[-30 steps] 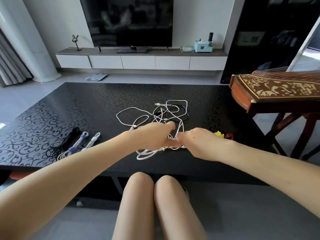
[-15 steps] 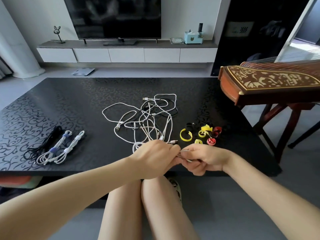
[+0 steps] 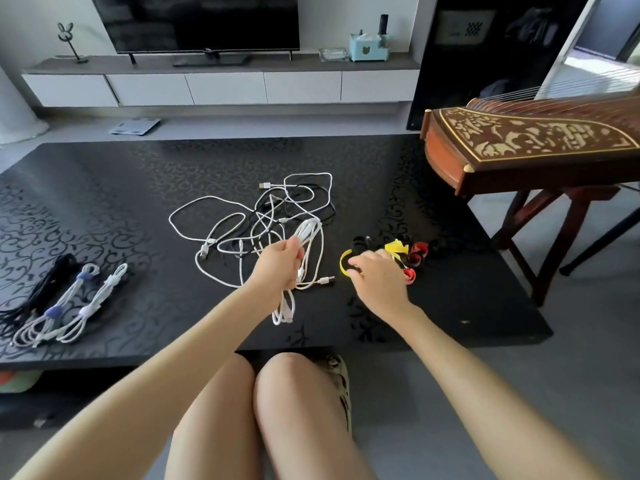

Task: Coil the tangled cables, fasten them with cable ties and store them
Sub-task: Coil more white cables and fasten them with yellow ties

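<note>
My left hand (image 3: 278, 263) grips a folded white cable (image 3: 308, 233) in its fist, with loops sticking out above and below the hand. Behind it a tangle of white and black cables (image 3: 263, 216) lies spread on the black table (image 3: 104, 188). My right hand (image 3: 375, 273) rests on a yellow cable tie (image 3: 343, 262), fingers pinching it at the table surface. More ties in yellow, red and black (image 3: 412, 254) lie in a small heap just right of that hand.
Three coiled, tied cables (image 3: 69, 299), one black and two white, lie at the table's left front. A carved wooden zither on a stand (image 3: 530, 147) overhangs the table's right side. A TV cabinet (image 3: 221, 84) stands beyond the table. My knees sit below the front edge.
The hands, joined on the white cable at the table's front edge, have parted. The left hand keeps the folded cable; the right hand has moved right onto the yellow tie.
</note>
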